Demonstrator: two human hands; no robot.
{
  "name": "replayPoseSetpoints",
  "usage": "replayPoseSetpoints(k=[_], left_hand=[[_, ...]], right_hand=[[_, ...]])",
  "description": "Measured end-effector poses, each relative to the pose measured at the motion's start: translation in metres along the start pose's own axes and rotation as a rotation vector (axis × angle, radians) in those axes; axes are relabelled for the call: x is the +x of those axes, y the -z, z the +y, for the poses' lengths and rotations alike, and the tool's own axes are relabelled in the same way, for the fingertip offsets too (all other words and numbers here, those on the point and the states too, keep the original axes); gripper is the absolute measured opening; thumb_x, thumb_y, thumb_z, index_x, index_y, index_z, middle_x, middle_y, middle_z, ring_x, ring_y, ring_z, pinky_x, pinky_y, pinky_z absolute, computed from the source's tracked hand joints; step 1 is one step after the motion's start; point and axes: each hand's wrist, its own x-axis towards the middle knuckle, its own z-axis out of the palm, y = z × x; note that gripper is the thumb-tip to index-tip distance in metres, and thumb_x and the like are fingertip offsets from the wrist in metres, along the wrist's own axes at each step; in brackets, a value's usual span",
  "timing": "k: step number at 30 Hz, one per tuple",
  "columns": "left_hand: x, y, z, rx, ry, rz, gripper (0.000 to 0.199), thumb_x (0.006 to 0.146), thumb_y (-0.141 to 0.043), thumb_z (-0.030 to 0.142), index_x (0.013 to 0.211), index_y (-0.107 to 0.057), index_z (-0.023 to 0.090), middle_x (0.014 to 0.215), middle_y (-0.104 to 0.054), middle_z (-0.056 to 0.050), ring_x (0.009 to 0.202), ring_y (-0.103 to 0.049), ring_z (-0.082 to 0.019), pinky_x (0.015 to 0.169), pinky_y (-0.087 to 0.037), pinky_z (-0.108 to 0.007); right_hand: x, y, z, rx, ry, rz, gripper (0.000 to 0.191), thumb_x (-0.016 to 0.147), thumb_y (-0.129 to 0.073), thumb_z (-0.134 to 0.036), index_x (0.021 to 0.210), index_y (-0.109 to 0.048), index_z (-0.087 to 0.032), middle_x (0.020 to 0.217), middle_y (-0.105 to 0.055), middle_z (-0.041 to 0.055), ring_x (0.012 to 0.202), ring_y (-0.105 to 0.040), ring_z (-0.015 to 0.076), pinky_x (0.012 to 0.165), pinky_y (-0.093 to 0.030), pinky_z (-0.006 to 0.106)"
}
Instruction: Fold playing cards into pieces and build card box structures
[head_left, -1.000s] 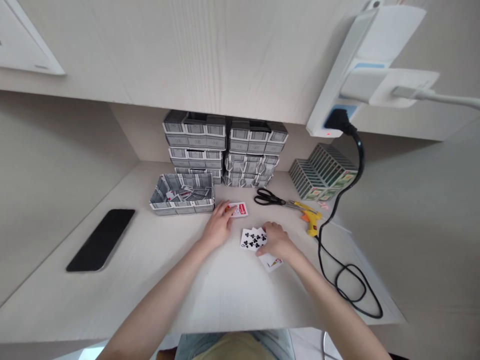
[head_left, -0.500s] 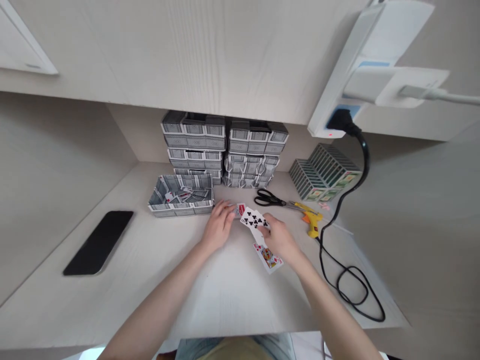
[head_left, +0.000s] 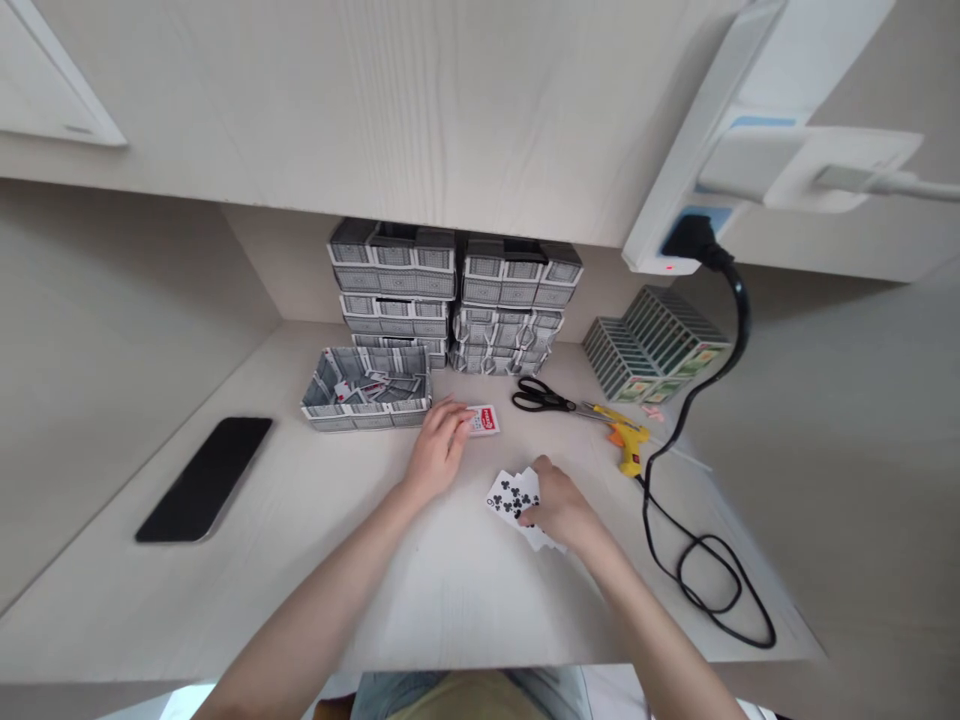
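The left hand [head_left: 439, 445] lies over the end of a red-and-white card pack [head_left: 485, 419] on the table [head_left: 450, 600], probably to keep it from sliding; its fingers are close together, though whether they grip or only press cannot be told. The right hand [head_left: 564, 505] has its fingers clamped on a small fan of playing cards [head_left: 511, 490], thumb across the face of the club card on top, a hold that seems meant to keep the cards together while they overlap unevenly. The fan is nearer the person than the pack, just apart from it. Both forearms slant inward from the table's near edge, the left palm down beside the open box [head_left: 367, 421], the right wrist low, its knuckles turned outward.
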Motion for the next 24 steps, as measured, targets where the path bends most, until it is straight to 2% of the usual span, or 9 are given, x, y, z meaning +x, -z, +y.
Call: replayPoseSetpoints(k=[3, 7, 10, 12, 16, 21, 24], left_hand=[[-0.001, 0.003, 0.003, -0.086, 0.018, 0.015, 0.028, 0.089, -0.030, 0.026, 0.100, -0.054, 0.020, 0.105, -0.056, -0.005, 0.111, -0.044, -0.017, 0.095, -0.036, -0.036], [-0.004, 0.005, 0.006, -0.229, 0.050, -0.015, 0.029, 0.089, -0.029, 0.029, 0.105, -0.051, 0.019, 0.103, -0.057, -0.007, 0.098, -0.052, -0.016, 0.087, -0.042, -0.033], [-0.005, 0.004, 0.008, -0.314, 0.035, -0.066, 0.029, 0.087, -0.033, 0.028, 0.111, -0.046, 0.018, 0.103, -0.055, -0.008, 0.095, -0.054, -0.016, 0.084, -0.043, -0.032], [-0.006, 0.004, 0.010, -0.337, 0.008, -0.139, 0.030, 0.085, -0.037, 0.027, 0.113, -0.044, 0.018, 0.105, -0.054, -0.008, 0.096, -0.053, -0.017, 0.085, -0.043, -0.033], [-0.007, 0.000, 0.017, -0.251, -0.062, -0.270, 0.042, 0.076, -0.049, 0.016, 0.117, -0.042, 0.019, 0.115, -0.050, -0.008, 0.108, -0.046, -0.021, 0.095, -0.037, -0.037], [-0.010, -0.009, 0.018, -0.173, -0.013, -0.275, 0.038, 0.077, -0.039, 0.005, 0.111, -0.048, 0.021, 0.106, -0.052, -0.006, 0.102, -0.048, -0.018, 0.092, -0.039, -0.035], [-0.011, -0.013, 0.019, -0.198, 0.011, -0.267, 0.040, 0.077, -0.039, 0.005, 0.113, -0.047, 0.021, 0.106, -0.050, -0.007, 0.102, -0.047, -0.018, 0.092, -0.040, -0.036]], right_hand=[[0.006, 0.006, -0.009, -0.016, 0.083, 0.112, 0.060, 0.066, -0.058, -0.011, 0.121, -0.034, -0.016, 0.092, -0.061, 0.0095, 0.084, -0.058, 0.0233, 0.066, -0.037, 0.027], [0.010, 0.009, -0.031, -0.134, 0.264, 0.345, 0.040, 0.078, -0.041, -0.007, 0.117, -0.043, -0.018, 0.101, -0.059, 0.0123, 0.094, -0.052, 0.0244, 0.076, -0.032, 0.032], [0.015, 0.002, -0.040, -0.219, 0.465, 0.315, 0.040, 0.077, -0.036, -0.002, 0.112, -0.048, -0.018, 0.101, -0.059, 0.0123, 0.097, -0.049, 0.0248, 0.081, -0.029, 0.036], [0.019, -0.003, -0.039, -0.215, 0.542, 0.293, 0.038, 0.077, -0.035, -0.002, 0.109, -0.051, -0.017, 0.100, -0.059, 0.0117, 0.096, -0.049, 0.0240, 0.082, -0.028, 0.036], [0.030, -0.004, -0.025, -0.081, 0.545, 0.315, 0.035, 0.074, -0.042, -0.002, 0.104, -0.054, -0.015, 0.097, -0.058, 0.0090, 0.094, -0.049, 0.0203, 0.081, -0.032, 0.030], [0.037, -0.002, -0.005, 0.077, 0.430, 0.401, 0.017, 0.075, -0.051, -0.015, 0.091, -0.058, -0.019, 0.091, -0.059, 0.0064, 0.094, -0.049, 0.0221, 0.085, -0.032, 0.034], [0.040, -0.013, -0.003, 0.291, 0.479, 0.376, 0.018, 0.075, -0.048, -0.014, 0.091, -0.055, -0.017, 0.091, -0.057, 0.0062, 0.089, -0.052, 0.0189, 0.080, -0.038, 0.029]])
